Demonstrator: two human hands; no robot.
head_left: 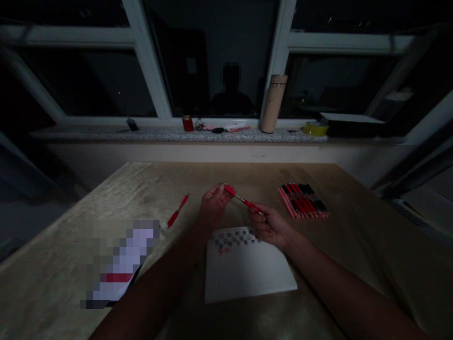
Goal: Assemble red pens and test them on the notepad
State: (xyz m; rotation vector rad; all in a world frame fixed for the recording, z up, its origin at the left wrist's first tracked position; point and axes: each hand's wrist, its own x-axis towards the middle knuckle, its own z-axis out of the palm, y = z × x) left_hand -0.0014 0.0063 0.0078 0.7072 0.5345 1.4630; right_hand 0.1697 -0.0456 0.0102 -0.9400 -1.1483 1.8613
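Observation:
A red pen (240,198) with a clear middle section is held slanting above a lined notebook (247,274). The fingers of my left hand (212,204) pinch its upper left end. Closed around its lower right end is my right hand (271,225), just over the notebook's top edge. Rows of dark scribbled marks and a small patch of red marks show on the upper part of the page. Another red pen (178,210) lies on the table to the left of my left hand.
To the right, red and black pens and pink pencils (303,200) lie in a row on the table (170,182). A blurred-out device (123,264) lies at left. The windowsill behind holds a tan cylinder (274,104), yellow tape (315,129) and a red jar (188,123).

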